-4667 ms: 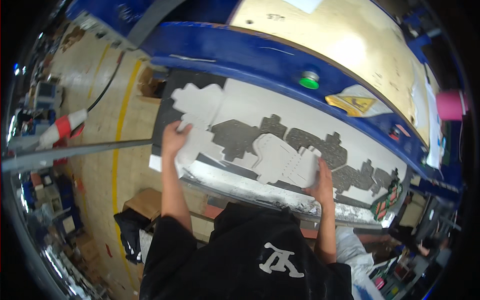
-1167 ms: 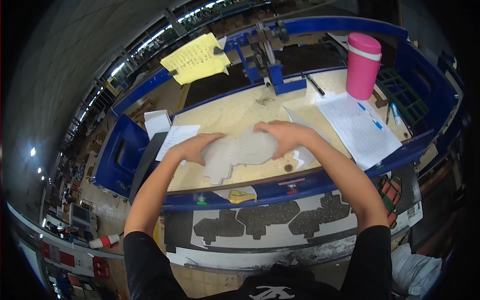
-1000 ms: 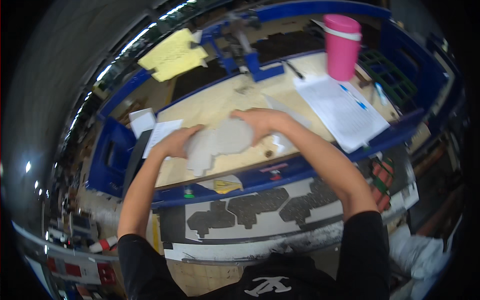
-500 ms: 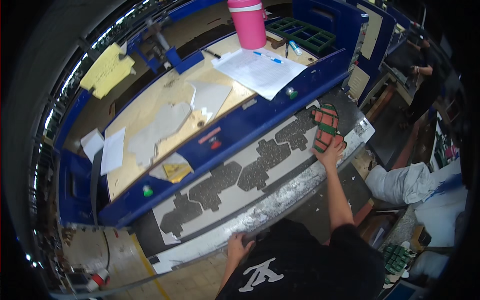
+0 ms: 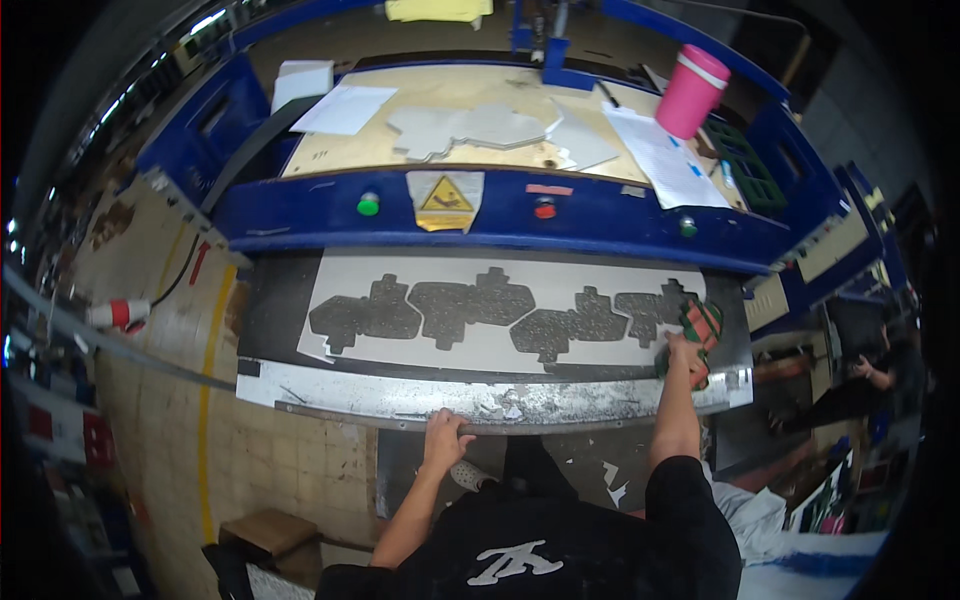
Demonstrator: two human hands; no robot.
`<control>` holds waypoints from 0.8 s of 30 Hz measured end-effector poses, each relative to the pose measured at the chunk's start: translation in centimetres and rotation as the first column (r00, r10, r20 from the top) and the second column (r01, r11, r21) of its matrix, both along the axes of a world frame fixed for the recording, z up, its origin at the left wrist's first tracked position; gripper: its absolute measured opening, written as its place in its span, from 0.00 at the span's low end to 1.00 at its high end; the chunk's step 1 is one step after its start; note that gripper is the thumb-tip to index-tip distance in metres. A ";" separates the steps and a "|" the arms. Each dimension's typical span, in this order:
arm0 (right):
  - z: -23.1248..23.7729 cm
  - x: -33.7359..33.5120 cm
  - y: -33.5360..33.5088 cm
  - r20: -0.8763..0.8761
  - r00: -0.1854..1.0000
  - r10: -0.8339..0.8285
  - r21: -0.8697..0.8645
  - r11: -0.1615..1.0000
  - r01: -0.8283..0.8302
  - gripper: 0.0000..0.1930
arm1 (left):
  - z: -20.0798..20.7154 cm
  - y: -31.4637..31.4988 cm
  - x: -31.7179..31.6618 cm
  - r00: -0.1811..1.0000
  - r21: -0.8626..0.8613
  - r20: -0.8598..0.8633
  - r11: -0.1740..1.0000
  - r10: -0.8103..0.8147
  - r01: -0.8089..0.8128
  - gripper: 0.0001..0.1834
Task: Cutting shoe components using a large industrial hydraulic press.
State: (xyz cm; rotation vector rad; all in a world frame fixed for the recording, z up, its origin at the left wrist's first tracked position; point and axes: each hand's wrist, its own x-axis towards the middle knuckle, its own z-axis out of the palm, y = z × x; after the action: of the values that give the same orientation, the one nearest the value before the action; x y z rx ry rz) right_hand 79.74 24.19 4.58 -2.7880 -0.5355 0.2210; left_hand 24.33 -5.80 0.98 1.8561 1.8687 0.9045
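My right hand [image 5: 684, 352] grips a green-edged cutting die [image 5: 703, 322] with orange-red padding. The die is at the right end of a white sheet [image 5: 480, 264], over the last of several dark, speckled, stepped shapes [image 5: 570, 328] in that sheet. These shapes look like cut-out openings. The sheet lies on a dark press bed [image 5: 275, 320]. Nearer to me, my left hand [image 5: 445, 438] rests on the worn metal front edge [image 5: 340, 391] of the bed, fingers laid over it and thumb apart, holding nothing. My right hand partly hides the die.
A blue press beam [image 5: 300, 210] with green and red buttons crosses behind the bed. On its wooden top are grey offcuts [image 5: 470, 128], papers [image 5: 660, 150] and a pink jug [image 5: 693, 92]. A cardboard box [image 5: 268, 532] stands at lower left. Another person [image 5: 880, 375] is at far right.
The view has turned right, so the bed now appears level. My right hand still grips the die near the sheet's right end; my left hand stays at the front edge.
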 end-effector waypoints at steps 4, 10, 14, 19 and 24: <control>1.7 -2.5 -1.2 -0.067 0.979 -0.192 0.117 0.973 0.199 0.47 | 2.2 0.4 -0.3 0.998 -0.146 0.018 0.988 -0.055 0.057 0.20; 1.5 1.4 -6.4 -0.262 0.958 0.117 0.542 0.839 0.046 0.36 | 2.2 -0.1 -0.4 0.996 -0.226 0.010 0.971 -0.084 0.084 0.17; 0.7 5.4 -13.6 -0.182 0.933 0.309 0.721 0.688 -0.087 0.33 | 1.3 0.7 -0.3 0.996 -0.200 0.055 0.976 -0.074 0.084 0.19; 9.7 -3.6 -12.3 0.152 0.709 0.689 0.375 0.623 -0.686 0.36 | 2.1 0.2 -0.9 0.998 -0.265 0.053 0.963 -0.043 0.056 0.20; 5.2 -10.2 -3.0 0.034 0.421 0.906 0.461 0.359 -0.811 0.33 | 1.6 0.5 -0.5 0.999 -0.236 0.013 0.971 -0.046 0.048 0.19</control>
State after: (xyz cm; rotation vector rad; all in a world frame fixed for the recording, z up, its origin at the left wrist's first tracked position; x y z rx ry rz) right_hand 69.53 21.21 9.78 -1.7326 -1.7509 0.5592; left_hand 23.80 -5.26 2.55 1.7415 1.8307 0.6404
